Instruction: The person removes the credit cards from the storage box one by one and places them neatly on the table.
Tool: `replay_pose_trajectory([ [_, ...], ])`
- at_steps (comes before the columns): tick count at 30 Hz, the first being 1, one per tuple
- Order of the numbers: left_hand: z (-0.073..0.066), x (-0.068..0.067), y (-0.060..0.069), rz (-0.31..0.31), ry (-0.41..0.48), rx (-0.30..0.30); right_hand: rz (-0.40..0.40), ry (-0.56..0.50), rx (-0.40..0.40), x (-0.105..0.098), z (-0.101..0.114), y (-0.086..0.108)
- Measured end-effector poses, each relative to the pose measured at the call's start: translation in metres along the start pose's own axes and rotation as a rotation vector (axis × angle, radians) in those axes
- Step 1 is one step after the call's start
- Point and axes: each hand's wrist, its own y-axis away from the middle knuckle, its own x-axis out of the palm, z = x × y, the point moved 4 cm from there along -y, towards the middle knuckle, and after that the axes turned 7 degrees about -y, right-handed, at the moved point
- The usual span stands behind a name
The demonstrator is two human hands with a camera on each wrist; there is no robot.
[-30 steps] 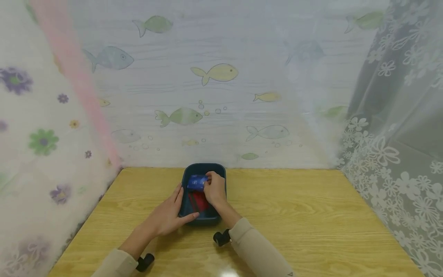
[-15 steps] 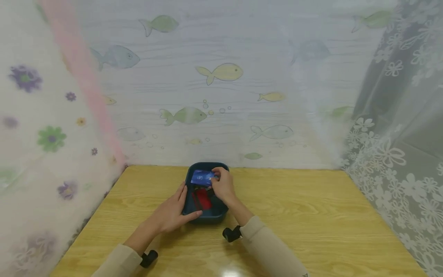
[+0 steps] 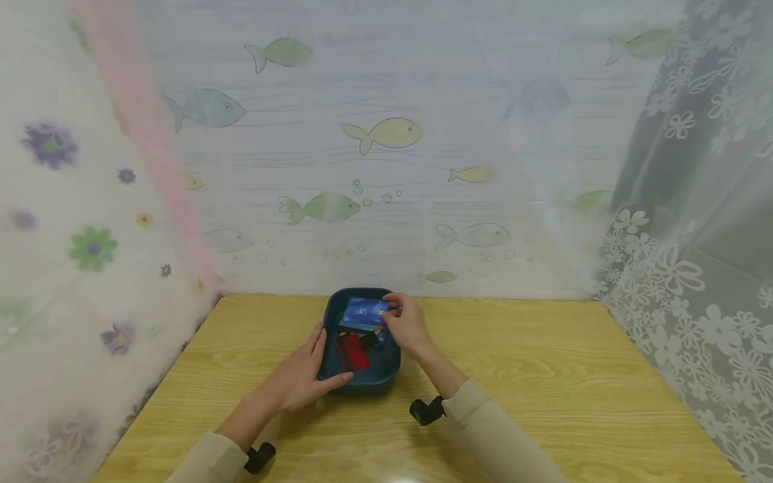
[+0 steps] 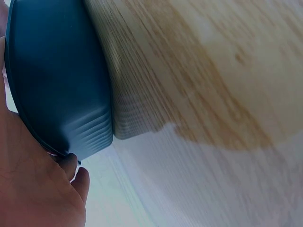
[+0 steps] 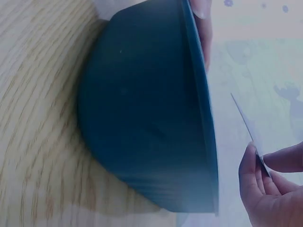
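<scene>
Near the far edge of the tabletop (image 3: 513,349), a dark blue bin (image 3: 362,388) stands upright, and my left grip (image 3: 294,379) lies along its left side, fingers extended against the wall and thumb reaching over the near rim. My right grip (image 3: 410,325) is closed to a thin pinch, thumb against fingers, on one end of a blue card (image 3: 365,312). The right-wrist view has that card edge-on, clear of the rim and above the bin's mouth. Inside lies a red card (image 3: 355,352), with darker pieces beside it that I cannot make out.

With only its right-hand end pinched, the blue card could pivot or slip, I judge, if my thumb eased off or the free end knocked the wall; it would probably drop among the pieces below. Squeezing too hard might bow it and make it spring away. My left grip seems to steady the bin by contact rather than by clasping, so a hard sideways bump on the rim might slide it.
</scene>
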Motion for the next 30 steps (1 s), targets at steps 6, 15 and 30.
replay_pose_trajectory([
  [6,-0.001,-0.001,0.0,-0.004,-0.003,-0.001,0.025,-0.025,-0.01,-0.013,0.004,0.003],
  [15,-0.001,-0.001,0.001,0.004,-0.007,-0.005,0.03,0.002,-0.008,-0.029,0.007,0.004],
  [30,0.001,0.0,0.001,0.005,-0.016,0.005,0.075,0.049,0.029,-0.05,0.023,0.008],
])
